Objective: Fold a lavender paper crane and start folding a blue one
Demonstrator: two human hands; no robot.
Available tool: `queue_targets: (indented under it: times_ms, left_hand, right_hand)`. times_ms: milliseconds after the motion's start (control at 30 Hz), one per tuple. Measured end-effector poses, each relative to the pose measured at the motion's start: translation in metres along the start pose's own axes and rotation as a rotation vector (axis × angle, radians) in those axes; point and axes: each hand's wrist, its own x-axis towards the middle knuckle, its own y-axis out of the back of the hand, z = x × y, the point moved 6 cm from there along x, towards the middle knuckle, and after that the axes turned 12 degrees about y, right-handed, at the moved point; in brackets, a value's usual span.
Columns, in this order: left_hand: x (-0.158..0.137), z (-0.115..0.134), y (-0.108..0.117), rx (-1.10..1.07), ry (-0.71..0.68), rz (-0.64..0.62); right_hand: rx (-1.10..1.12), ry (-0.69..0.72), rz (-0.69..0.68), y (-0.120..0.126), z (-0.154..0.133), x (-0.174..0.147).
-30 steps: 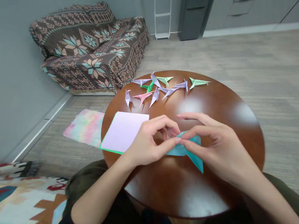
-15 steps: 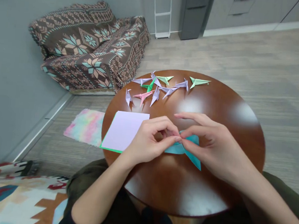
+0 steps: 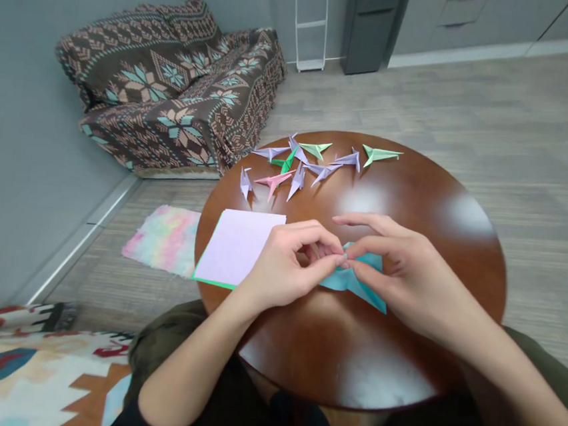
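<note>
Both hands meet over a partly folded sheet of blue origami paper (image 3: 365, 293), above the middle of the round table. My left hand (image 3: 299, 261) pinches the paper's upper middle between thumb and forefinger. Opposite it, my right hand (image 3: 399, 267) grips the same spot with thumb and index finger, its other fingers lifted. Creased flaps of the blue sheet show below and behind the fingertips; the pinched part itself is mostly hidden. To the left lies a stack of square lilac paper (image 3: 238, 245) with a green edge beneath, close to my left wrist.
Several folded paper cranes in lilac, pink (image 3: 274, 182), green (image 3: 285, 163) and pale green (image 3: 380, 155) lie along the far side of the brown table (image 3: 442, 241). A patterned covered sofa (image 3: 175, 95) and a pastel rug (image 3: 163, 241) are beyond on the left.
The blue paper's lower right point has risen slightly and its flaps have shifted a little. Both hands keep their pinch at nearly the same place.
</note>
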Motion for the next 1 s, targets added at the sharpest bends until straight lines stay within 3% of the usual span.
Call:
queue_targets:
  times_ms: [267,700,1000]
  left_hand:
    - [0.000,-0.005,0.001,-0.011,0.033,0.019]
    - [-0.002,0.008,0.003,0.100,-0.180,0.085]
    - [-0.001,0.006,0.010,0.059,-0.198,0.148]
  right_hand:
    - [-0.031,0.000,0.017,0.001,0.001,0.000]
    - [0.033,-0.014,0.040,0.001,-0.002,0.000]
    - [0.046,-0.010,0.003,-0.004,0.005,-0.001]
